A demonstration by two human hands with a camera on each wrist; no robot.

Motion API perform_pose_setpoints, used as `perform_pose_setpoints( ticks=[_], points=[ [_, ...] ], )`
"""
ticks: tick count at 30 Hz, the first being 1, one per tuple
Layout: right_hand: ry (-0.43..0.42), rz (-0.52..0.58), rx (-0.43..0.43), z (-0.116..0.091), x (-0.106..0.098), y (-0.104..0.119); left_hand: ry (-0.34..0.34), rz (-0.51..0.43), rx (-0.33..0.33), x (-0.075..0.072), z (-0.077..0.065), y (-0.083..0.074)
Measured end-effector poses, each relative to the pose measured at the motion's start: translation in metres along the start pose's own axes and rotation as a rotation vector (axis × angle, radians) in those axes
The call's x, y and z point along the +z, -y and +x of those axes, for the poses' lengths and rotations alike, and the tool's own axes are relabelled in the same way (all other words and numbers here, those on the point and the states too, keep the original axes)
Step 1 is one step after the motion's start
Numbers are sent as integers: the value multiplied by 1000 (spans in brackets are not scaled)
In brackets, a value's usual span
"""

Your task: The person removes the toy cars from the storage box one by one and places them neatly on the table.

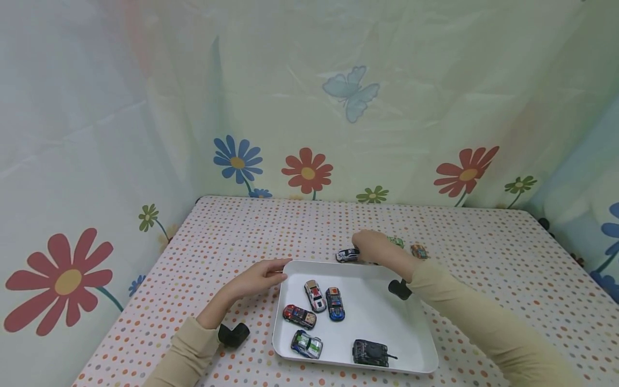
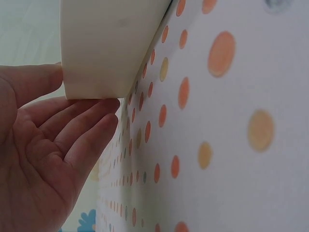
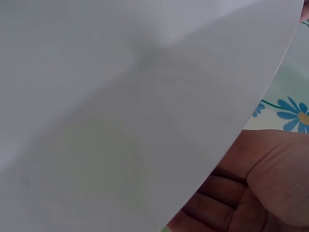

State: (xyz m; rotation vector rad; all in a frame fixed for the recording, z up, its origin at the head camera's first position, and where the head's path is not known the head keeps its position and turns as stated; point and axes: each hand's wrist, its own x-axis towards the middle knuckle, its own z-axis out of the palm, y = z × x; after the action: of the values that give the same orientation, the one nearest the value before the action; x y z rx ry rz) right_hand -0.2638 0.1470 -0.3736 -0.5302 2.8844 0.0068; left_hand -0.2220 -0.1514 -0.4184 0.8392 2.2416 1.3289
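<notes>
A white tray (image 1: pixel 382 317) holds several toy cars, among them a blue toy car (image 1: pixel 335 304), a red toy car (image 1: pixel 299 316) and a green-and-white toy car (image 1: pixel 307 344). A dark toy tank (image 1: pixel 371 352) lies near its front edge. My left hand (image 1: pixel 256 279) touches the tray's far left corner, with thumb and fairly straight fingers against its outside in the left wrist view. Beyond the far rim, my right hand (image 1: pixel 377 248) reaches down beside a white-and-black toy car (image 1: pixel 347 255). Its fingertips are hidden; the right wrist view shows bent fingers (image 3: pixel 217 198) behind the tray wall.
Past the right hand lie a green toy car (image 1: pixel 395 241), partly covered, and an orange toy car (image 1: pixel 419 251). A dotted cloth (image 1: pixel 232 226) covers the table. Flower-printed curtains (image 1: pixel 406 107) surround its back and sides. Each wrist wears a black device (image 1: pixel 234 335).
</notes>
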Motion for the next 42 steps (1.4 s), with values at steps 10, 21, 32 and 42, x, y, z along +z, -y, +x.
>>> perform_pose_setpoints(
  ticks=[10, 21, 32, 42],
  points=[
    [-35, -42, -26, -4, 7, -4, 7, -11, 10, 0, -2, 1],
    [-84, 65, -77, -19, -15, 1, 7, -3, 14, 2, -3, 0],
    [-141, 114, -308, -52, -17, 43, 8, 4, 28, -1, -1, 1],
    [106, 57, -503, -54, 8, 50, 9, -6, 27, -2, 1, 3]
  ],
)
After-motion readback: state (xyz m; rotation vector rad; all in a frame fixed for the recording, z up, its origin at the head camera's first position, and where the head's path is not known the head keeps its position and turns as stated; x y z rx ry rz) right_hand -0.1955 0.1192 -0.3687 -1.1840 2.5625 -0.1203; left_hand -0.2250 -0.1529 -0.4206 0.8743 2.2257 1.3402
